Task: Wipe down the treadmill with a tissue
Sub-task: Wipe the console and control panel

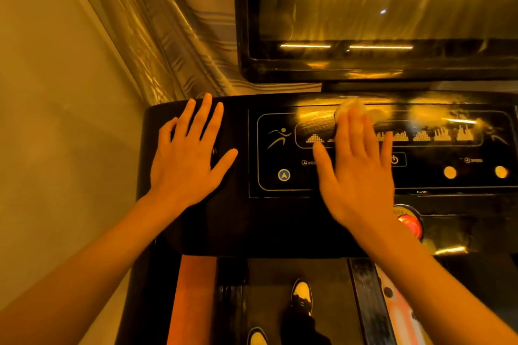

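Right hand (358, 176) lies flat on the black treadmill (252, 227) console, fingers straight and a little spread, and its fingertips press a tissue (349, 109) against the upper part of the control panel (280, 148). Only a pale, blurred edge of the tissue shows past the fingertips; the rest is hidden under the fingers, so its shape cannot be told. This hand also covers the middle of the panel, and the small labels beside it are too blurred to read. Left hand (187, 154) rests open, palm down, on the plain left end of the console and holds nothing. A dark screen (378, 8) above the console is cut off at the top and right and shows only streaky reflections. A red button (410, 223) is half hidden behind the right wrist. Below, two shoes (301, 293) stand on the belt, the nearer one cut off by the picture edge. A curtain (168, 36) hangs behind at the left.
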Demonstrator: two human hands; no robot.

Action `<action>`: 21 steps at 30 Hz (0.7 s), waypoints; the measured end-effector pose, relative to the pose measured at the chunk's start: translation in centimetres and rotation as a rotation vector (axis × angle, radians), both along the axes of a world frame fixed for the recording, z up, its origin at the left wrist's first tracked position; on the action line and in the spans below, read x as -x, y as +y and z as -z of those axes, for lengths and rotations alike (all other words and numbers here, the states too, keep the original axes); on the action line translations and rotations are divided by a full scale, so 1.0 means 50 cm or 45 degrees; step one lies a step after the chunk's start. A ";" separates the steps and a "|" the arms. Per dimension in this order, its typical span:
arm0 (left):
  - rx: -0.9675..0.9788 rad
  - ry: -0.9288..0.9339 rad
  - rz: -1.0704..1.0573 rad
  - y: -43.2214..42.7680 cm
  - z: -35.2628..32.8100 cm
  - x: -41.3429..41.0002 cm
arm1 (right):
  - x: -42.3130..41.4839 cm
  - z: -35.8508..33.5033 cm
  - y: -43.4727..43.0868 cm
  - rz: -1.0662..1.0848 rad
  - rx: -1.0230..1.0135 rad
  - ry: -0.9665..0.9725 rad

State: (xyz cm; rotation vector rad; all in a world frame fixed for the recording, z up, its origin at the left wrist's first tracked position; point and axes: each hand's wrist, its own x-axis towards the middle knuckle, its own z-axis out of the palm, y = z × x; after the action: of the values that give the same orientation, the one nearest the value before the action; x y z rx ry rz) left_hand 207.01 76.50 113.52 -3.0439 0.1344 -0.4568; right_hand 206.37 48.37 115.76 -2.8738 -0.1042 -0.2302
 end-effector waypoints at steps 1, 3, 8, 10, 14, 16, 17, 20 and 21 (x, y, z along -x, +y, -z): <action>-0.002 0.003 -0.002 0.001 0.000 0.000 | -0.001 -0.001 0.027 -0.013 -0.012 -0.002; -0.003 0.014 -0.004 0.003 0.001 0.001 | 0.001 0.006 0.124 -0.183 -0.016 -0.035; 0.018 0.031 0.000 0.002 -0.004 0.001 | -0.030 -0.007 0.210 -0.501 0.034 -0.054; 0.015 0.021 0.009 0.004 -0.003 0.001 | -0.045 -0.010 0.124 -0.401 0.046 -0.092; 0.009 0.003 -0.002 0.001 0.004 0.000 | -0.065 -0.022 -0.059 -0.008 -0.002 -0.053; 0.000 0.008 -0.006 0.001 0.004 0.000 | -0.064 -0.025 -0.035 0.100 -0.063 -0.022; -0.001 0.013 -0.006 0.001 0.004 0.001 | -0.060 -0.023 0.006 0.073 -0.065 -0.043; -0.006 0.028 -0.014 0.001 -0.002 0.003 | -0.039 -0.006 0.157 -0.263 -0.005 -0.095; -0.003 0.033 -0.008 0.000 -0.003 0.004 | -0.033 -0.004 0.184 -0.351 -0.001 -0.100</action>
State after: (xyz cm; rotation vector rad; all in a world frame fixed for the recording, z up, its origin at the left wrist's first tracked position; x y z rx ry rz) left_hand 206.81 76.51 113.67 -3.0482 0.1262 -0.4166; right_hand 208.04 57.57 115.97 -2.8074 -0.5102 -0.2880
